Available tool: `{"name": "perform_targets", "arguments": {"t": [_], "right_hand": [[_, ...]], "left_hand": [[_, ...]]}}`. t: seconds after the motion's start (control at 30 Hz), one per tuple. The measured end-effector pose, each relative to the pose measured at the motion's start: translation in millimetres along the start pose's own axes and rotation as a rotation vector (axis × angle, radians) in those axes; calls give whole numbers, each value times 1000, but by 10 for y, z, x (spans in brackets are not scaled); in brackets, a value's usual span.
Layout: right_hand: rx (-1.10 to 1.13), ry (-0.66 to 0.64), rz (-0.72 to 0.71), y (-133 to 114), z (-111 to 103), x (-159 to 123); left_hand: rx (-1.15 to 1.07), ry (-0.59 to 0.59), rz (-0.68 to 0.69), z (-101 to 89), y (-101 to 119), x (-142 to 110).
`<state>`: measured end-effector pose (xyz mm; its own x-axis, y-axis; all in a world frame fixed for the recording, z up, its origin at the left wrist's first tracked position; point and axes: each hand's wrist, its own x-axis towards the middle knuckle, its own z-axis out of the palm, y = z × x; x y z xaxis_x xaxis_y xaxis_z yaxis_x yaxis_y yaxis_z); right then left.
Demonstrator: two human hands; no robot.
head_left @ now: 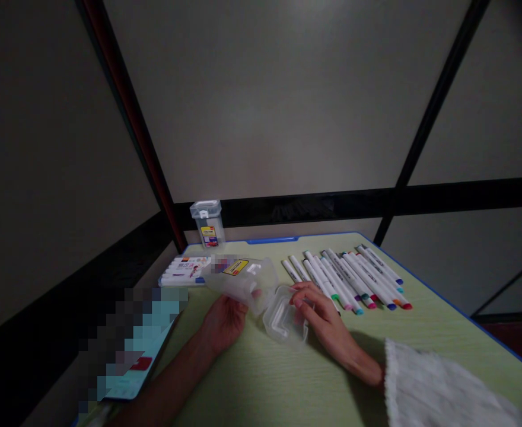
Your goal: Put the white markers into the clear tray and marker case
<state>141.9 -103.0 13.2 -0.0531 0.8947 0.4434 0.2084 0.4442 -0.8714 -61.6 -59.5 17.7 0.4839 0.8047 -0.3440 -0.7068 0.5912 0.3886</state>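
Tilted on its side above the table is a clear plastic box [247, 283] with a yellow label, its hinged lid [284, 323] swung open toward me. My left hand [226, 320] grips the box body from below, the fingers partly hidden behind it. The lid's right edge is between the thumb and fingers of my right hand [318, 320]. Inside the box I can make out no contents. Just beyond my right hand, several white markers [350, 276] with coloured ends lie side by side on the table.
A second clear box [207, 225], upright with its lid closed, stands at the back left. Before it lies a flat pack of white pens [183, 270]. A tablet or phone with a lit, partly blurred screen [147, 344] rests along the left edge of the green blue-rimmed table [261, 391].
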Motion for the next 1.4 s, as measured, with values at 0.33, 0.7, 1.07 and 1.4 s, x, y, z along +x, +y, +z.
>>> {"name": "perform_targets", "arguments": {"t": [0.33,0.7,1.07,1.4], "right_hand": [[14,16,-4,22,2,7],[14,26,7,15,2,9],[-11,-4,24,9,1,14],[22,-120,80,4,32,2]], "left_hand": [[-48,69,-26,-9,12,16],[-7,250,2,90,-33,28],[28,250,82,99,-59,43],[174,131,201,14,-88,129]]}}
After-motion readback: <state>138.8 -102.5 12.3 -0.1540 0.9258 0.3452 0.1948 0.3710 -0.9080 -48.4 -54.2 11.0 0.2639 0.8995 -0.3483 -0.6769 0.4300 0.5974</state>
